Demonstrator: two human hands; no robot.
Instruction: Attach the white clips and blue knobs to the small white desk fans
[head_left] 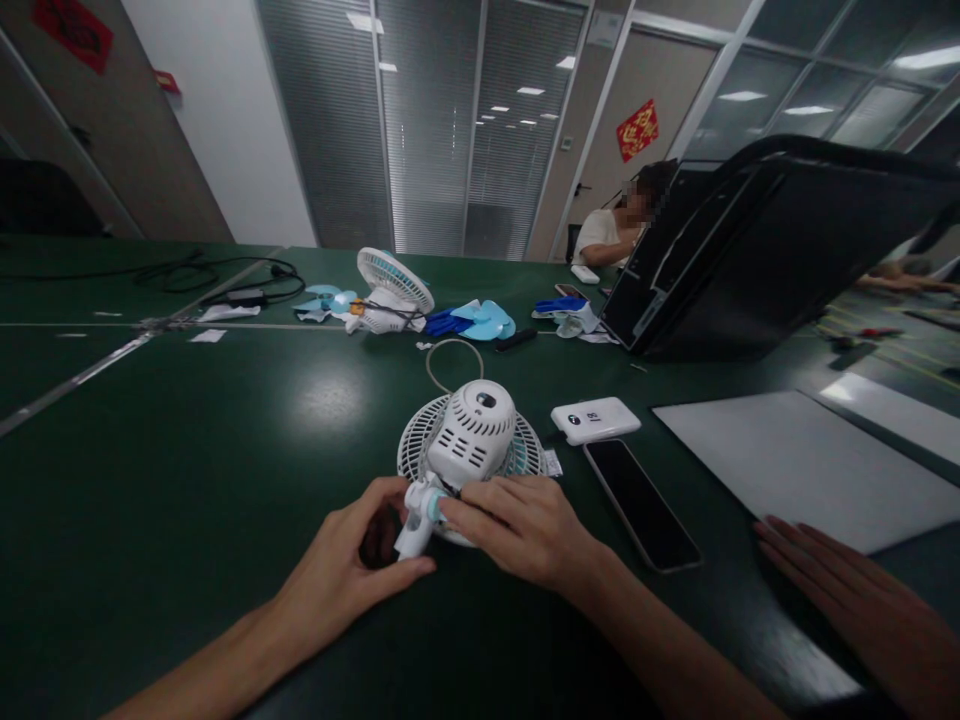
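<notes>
1. Green table (225, 440): white fan (476, 430) lay on it, cage (414, 438) down.
2. Left hand (337, 560) pinched its white bracket (415, 535); right hand (532, 530) touched the blue knob (434, 506), whether pinching I couldn't tell.
3. Uneven pressure on the knob could have rocked the fan and slipped the bracket free.

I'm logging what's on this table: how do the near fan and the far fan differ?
The near fan has its motor housing above its grille; the far fan has its grille tilted above its housing. The left hand and right hand touch the near fan; no hand touches the far fan. Both are white, with round slotted grilles.
</notes>
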